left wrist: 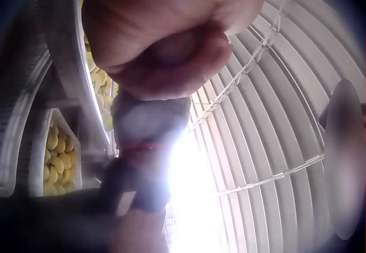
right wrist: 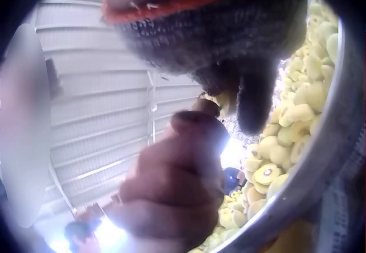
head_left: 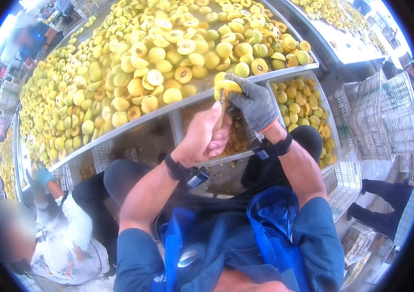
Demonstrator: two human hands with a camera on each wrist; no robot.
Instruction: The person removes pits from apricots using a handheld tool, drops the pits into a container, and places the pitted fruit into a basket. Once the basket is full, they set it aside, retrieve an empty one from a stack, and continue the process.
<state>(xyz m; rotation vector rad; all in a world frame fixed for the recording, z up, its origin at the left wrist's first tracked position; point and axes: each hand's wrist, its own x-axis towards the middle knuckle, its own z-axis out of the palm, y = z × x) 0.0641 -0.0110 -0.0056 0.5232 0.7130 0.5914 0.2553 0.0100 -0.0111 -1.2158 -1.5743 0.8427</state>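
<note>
In the head view my bare left hand [head_left: 202, 135] grips a small pitting tool [head_left: 222, 96] by its handle, its thin metal end pointing up. That end overlaps the cut face of a yellow peach half [head_left: 231, 86]. My right hand [head_left: 254, 103], in a grey knitted glove with an orange cuff, pinches the peach half at the table's edge. In the left wrist view the curled left hand [left wrist: 171, 41] hides the tool. The gloved right hand [right wrist: 223, 41] fills the top of the right wrist view, with the left hand's curled fingers below it.
A metal-rimmed table [head_left: 134, 113] bears a large heap of halved yellow peaches [head_left: 168, 53]. Under its edge a bin holds brownish scraps [head_left: 236, 138]. To the right stand a crate of peaches [head_left: 297, 104] and stacked white crates [head_left: 379, 114]. Another person [head_left: 66, 238] sits at the left.
</note>
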